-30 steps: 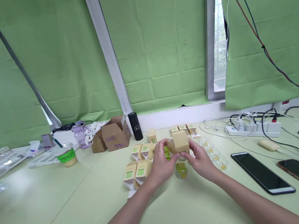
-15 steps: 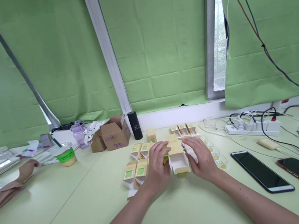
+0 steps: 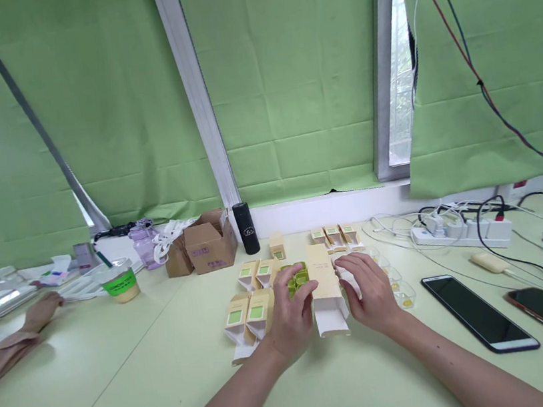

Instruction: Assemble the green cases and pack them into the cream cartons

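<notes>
A long cream carton [image 3: 323, 276], its white inner flap open toward me, is between my two hands. My left hand [image 3: 289, 309] is at its left side, with the thumb on the carton's edge and the fingers curved. Beside those fingers a green tray with small square cells [image 3: 298, 279] shows, partly hidden. On the right side of the carton my right hand [image 3: 371, 290] curls in, thumb and fingertips at its edge. A white object under the right fingers is mostly covered. Clear cups with yellow bits [image 3: 404, 295] are just right of that hand.
Several small cream boxes with green windows [image 3: 234, 318] stand left, and three more [image 3: 334, 238] behind. Farther left are a drink cup [image 3: 119, 282], a cardboard box [image 3: 211, 245] and another person's hand [image 3: 42, 313]. A black bottle [image 3: 245, 229], power strip [image 3: 482, 231] and two phones [image 3: 479, 312] surround the workspace.
The carton has tipped so its long printed face shows, and its open flap has come nearer to me. More of the green tray is visible. The other person's hand has shifted slightly left.
</notes>
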Demonstrator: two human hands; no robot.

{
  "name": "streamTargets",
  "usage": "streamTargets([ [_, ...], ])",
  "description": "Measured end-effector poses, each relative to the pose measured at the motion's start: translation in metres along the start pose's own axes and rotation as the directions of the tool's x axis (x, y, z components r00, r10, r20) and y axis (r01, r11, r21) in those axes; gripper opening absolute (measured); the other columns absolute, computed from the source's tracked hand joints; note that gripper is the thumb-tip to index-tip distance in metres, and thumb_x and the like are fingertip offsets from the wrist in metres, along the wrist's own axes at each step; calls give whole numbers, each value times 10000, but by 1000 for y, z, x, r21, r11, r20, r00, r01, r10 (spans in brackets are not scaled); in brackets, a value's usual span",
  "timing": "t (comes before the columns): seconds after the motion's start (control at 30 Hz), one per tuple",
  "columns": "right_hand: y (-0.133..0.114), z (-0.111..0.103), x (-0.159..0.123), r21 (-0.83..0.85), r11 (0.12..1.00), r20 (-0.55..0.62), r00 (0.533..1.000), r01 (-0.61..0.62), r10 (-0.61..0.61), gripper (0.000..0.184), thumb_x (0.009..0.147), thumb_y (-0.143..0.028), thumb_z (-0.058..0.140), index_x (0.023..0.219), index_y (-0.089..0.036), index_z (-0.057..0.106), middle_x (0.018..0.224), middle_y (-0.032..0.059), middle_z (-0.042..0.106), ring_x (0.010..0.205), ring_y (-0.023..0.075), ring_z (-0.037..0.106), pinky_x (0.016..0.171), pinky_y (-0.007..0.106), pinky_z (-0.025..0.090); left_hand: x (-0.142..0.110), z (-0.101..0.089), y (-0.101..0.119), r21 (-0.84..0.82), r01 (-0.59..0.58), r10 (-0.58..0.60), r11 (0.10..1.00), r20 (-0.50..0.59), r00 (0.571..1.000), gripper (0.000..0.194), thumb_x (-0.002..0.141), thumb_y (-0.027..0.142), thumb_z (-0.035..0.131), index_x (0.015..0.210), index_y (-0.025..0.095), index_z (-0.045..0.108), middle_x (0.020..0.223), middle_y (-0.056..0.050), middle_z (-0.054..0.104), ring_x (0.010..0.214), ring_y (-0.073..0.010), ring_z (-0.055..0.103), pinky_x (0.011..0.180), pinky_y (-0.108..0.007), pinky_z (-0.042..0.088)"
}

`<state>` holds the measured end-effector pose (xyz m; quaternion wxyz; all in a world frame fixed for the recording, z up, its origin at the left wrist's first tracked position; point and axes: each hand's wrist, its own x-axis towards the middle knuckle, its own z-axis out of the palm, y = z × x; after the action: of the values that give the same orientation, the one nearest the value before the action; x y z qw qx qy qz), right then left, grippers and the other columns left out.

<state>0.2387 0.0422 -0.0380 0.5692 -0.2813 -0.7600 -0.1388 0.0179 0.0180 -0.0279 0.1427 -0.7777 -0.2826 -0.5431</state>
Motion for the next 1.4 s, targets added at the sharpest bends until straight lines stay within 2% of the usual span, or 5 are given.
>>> streamTargets([
  [0.43,-6,-2,3,-5,1000,17,1000,12,-12,542,961,-111,557,1478,-268,506,1275,132,709,1191,348,638,972,582,574,3,-3,-4,-294,338,-334,894,66,940,490,975,224,646,1438,313,513,1474,-118,551,1474,-316,484,1240,-579,430],
  [0.57,-6,-1,2,12,1000,21,1000,15,-15,519,961,-116,570,1458,-258,523,1273,135,709,1199,340,645,985,568,572,-2,4,-10,-449,467,-481,761,93,872,459,1009,358,659,1435,277,509,1425,-136,589,1385,-308,580,1185,-505,500],
  [0.7,-8,0,2,61,998,37,999,-10,7,487,978,-124,555,1445,-255,522,1298,146,674,1214,333,645,986,559,574,-1,8,-11,-612,513,-566,602,127,814,626,990,446,708,1517,273,418,1418,-142,615,1353,-292,602,1162,-467,500],
  [1.0,-16,1,2,210,969,97,989,-131,112,473,1013,-119,509,1456,-287,514,1391,149,588,1328,328,585,1066,573,559,7,7,-6,-728,530,-645,436,158,747,668,955,476,764,1473,280,390,1273,-124,697,1234,-276,673,1053,-420,526],
  [1.4,-24,4,-3,400,860,294,933,-317,208,464,1089,-210,409,1507,-386,508,1578,124,359,1414,329,531,1111,596,563,2,10,-7,-665,631,-679,399,247,691,518,992,524,696,1374,260,465,1240,-125,728,1183,-265,714,990,-397,560],
])
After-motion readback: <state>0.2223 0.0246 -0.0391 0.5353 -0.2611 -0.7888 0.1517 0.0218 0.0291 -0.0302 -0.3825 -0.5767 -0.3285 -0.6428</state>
